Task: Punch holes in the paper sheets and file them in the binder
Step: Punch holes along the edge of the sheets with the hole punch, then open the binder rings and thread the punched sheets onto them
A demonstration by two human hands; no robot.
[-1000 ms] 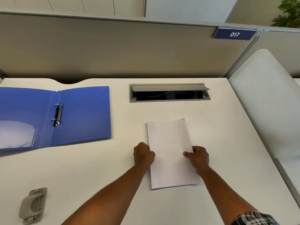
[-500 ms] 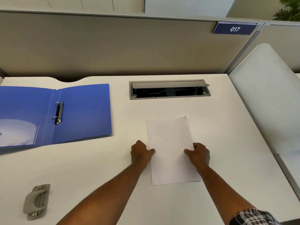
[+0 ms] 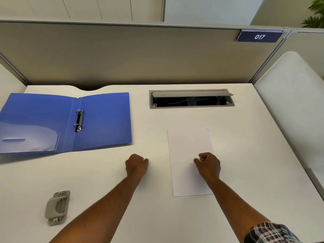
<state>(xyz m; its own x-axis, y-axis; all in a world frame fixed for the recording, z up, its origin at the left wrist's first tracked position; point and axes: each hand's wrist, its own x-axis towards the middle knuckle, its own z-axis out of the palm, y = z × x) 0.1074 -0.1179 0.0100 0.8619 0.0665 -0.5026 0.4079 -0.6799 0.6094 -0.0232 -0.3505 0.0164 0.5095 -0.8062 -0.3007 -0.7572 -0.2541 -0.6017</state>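
White paper sheets lie flat on the white desk, right of centre. My right hand rests on their right edge with the fingers curled shut. My left hand is a closed fist on the bare desk, a short way left of the paper and not touching it. An open blue ring binder lies at the back left, its two metal rings closed. A grey hole punch sits near the front left of the desk.
An open grey cable tray is set into the desk behind the paper. A beige partition wall runs along the back. A white curved divider borders the right side.
My left hand has let go of the paper's left edge and moved left onto the bare desk. My right hand has slid inward onto the sheet. The paper stays flat.
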